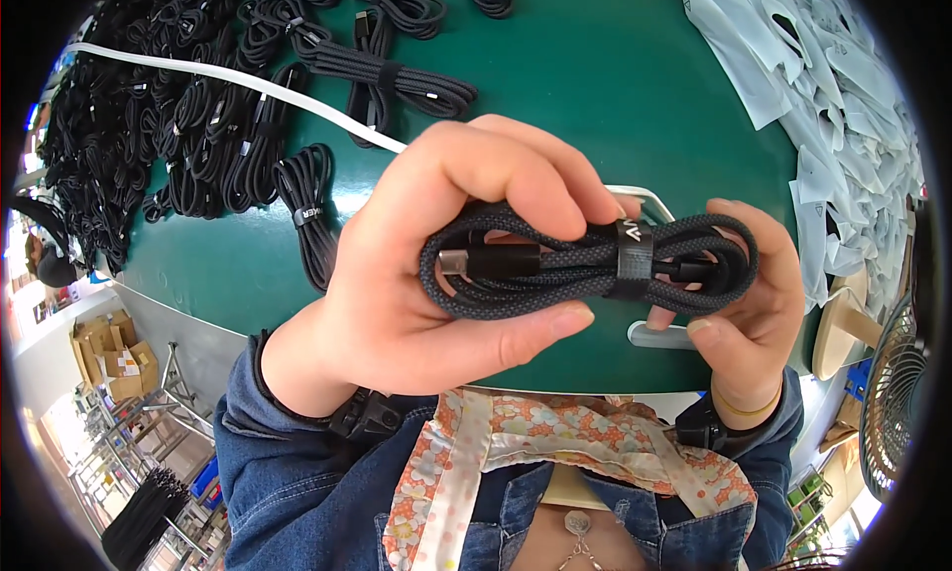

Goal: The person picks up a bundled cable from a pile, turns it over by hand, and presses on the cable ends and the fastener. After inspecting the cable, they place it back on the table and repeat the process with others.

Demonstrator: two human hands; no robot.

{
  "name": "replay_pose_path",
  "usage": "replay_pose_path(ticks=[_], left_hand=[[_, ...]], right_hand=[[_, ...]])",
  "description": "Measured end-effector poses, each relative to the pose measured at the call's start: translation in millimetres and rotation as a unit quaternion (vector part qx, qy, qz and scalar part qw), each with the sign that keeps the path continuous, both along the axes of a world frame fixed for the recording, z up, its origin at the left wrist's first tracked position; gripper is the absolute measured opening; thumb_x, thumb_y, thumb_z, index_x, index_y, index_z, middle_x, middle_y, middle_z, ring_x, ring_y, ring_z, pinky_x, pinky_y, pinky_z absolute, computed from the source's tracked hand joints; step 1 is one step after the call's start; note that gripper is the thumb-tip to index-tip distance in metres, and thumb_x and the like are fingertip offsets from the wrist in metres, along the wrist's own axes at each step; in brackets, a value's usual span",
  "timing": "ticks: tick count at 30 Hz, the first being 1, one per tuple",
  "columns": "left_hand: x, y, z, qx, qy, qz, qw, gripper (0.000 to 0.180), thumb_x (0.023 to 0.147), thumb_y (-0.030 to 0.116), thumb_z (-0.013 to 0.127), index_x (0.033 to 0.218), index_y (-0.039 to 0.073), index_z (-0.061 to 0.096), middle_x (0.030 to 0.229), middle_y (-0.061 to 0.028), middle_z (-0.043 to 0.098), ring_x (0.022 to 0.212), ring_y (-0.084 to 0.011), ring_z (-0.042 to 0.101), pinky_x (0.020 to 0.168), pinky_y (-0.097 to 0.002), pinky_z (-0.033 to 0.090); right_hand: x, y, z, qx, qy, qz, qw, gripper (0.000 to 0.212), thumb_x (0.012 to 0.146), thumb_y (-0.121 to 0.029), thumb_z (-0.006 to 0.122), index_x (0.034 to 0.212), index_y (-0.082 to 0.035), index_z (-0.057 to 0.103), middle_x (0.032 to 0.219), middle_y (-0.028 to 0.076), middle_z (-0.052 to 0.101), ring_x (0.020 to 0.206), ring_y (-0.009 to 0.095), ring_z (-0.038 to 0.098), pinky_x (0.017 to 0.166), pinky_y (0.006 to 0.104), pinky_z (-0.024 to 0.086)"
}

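A coiled black braided cable (555, 266), bound near its right end by a black strap, is held up close above the green table (615, 85). My left hand (436, 264) wraps the coil's left half, thumb under it and fingers over the top. My right hand (749, 293) pinches the coil's right end between thumb and fingers. A metal-tipped plug shows at the coil's left side.
Several bundled black cables (198, 125) lie across the table's left and far side. A heap of clear plastic bags (843, 105) fills the right. A white cord (248, 80) crosses the table. A small fan (892, 393) stands at the right edge. Shelves and boxes (109, 353) lie below left.
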State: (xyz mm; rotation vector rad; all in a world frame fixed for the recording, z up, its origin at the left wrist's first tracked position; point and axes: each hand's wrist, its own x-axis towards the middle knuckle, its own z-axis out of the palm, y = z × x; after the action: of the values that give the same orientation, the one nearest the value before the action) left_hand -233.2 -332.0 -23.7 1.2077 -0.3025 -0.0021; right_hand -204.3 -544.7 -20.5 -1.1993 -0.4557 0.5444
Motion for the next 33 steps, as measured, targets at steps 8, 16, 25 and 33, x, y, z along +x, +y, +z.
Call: replay_pose_path(ticks=[8,16,25,33], left_hand=[[-5,5,12,0.167,0.084,0.010,0.982,0.024,0.073,0.014,0.058,0.086,-0.002,0.045,0.075,-0.0138,0.054,0.065,-0.0205,0.058,0.061,-0.0306,0.050],[2,2,11,0.027,0.254,-0.034,0.966,0.027,0.081,0.021,0.048,0.088,-0.005,0.045,0.066,-0.0129,0.055,0.045,-0.0148,0.055,0.038,-0.0205,0.043],[5,17,12,0.229,0.160,-0.061,0.958,0.022,0.083,0.015,0.044,0.088,-0.006,0.049,0.068,-0.0108,0.055,0.065,-0.0173,0.056,0.054,-0.0244,0.044],[2,23,17,0.312,0.128,-0.135,0.931,0.026,0.073,0.009,0.055,0.093,-0.006,0.047,0.075,-0.0091,0.055,0.066,-0.0141,0.052,0.062,-0.0231,0.042]], right_hand=[[-4,-6,0,-0.013,-0.030,-0.008,0.999,0.051,0.067,0.006,0.058,0.112,0.011,0.033,0.093,0.014,0.052,0.078,0.017,0.056,0.072,0.0241,0.042],[-1,-4,3,-0.055,-0.026,-0.034,0.998,0.042,0.067,-0.002,0.062,0.103,0.011,0.044,0.084,0.010,0.053,0.070,0.011,0.053,0.065,0.0204,0.040],[12,-7,10,-0.263,-0.055,0.220,0.938,0.030,0.070,-0.015,0.058,0.091,0.004,0.050,0.061,0.006,0.052,0.048,0.008,0.047,0.043,0.0181,0.035],[11,-6,13,-0.164,0.152,0.080,0.971,0.026,0.076,-0.018,0.052,0.088,0.005,0.050,0.052,0.006,0.049,0.039,0.007,0.041,0.039,0.0216,0.033]])
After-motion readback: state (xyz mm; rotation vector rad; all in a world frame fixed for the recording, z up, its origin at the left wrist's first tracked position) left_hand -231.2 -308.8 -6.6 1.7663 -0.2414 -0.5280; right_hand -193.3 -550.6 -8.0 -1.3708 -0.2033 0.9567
